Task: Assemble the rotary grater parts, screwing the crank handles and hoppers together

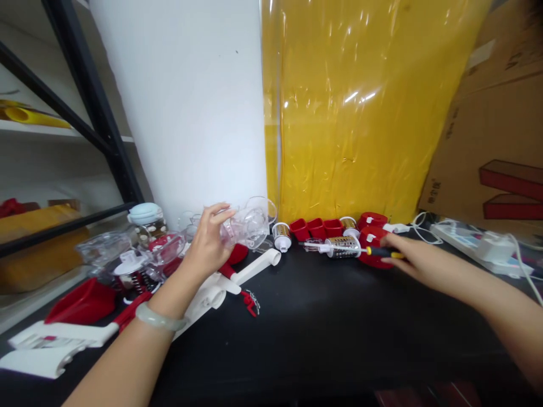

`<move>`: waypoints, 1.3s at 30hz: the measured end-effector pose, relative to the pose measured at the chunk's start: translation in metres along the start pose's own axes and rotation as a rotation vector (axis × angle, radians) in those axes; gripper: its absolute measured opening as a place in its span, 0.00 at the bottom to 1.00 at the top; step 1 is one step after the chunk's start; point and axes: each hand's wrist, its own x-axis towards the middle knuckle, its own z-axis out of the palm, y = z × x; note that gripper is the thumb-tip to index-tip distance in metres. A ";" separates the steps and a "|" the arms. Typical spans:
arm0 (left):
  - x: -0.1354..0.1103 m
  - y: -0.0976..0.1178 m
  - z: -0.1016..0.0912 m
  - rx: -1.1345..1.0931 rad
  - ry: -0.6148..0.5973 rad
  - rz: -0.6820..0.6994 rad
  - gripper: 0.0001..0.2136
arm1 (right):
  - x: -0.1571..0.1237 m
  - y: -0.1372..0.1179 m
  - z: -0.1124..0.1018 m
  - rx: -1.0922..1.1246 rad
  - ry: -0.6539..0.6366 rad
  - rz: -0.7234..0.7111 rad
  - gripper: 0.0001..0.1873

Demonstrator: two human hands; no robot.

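My left hand [211, 237], a pale bangle on its wrist, is closed around a clear plastic container-like part [251, 227] above the left side of the table. My right hand [410, 259] grips a screwdriver [379, 252] by its black and yellow handle. The thin shaft points left, passing in front of a metal grater drum [344, 247]. Behind the right hand are red round parts [373, 234]. Below the left hand lie white plastic housings [207, 299], a white tube-like arm [257, 267] and small red pieces [250, 303].
Red cups [316, 228] and another grater drum [281, 236] line the back of the black table [322, 333]. Clear and red parts, including a red hopper [85, 302], crowd the left. A power strip [487, 249] with cables and a cardboard box [492, 130] stand at right.
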 end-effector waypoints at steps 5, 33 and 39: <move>0.008 0.004 -0.008 0.173 -0.191 -0.119 0.29 | 0.032 -0.026 -0.023 0.034 0.288 -0.073 0.19; -0.039 0.071 0.019 -0.048 -0.202 0.252 0.30 | 0.061 -0.040 0.105 0.819 0.226 0.108 0.16; -0.040 0.045 0.039 0.000 -0.187 0.245 0.30 | 0.061 -0.042 0.104 0.735 0.261 0.089 0.16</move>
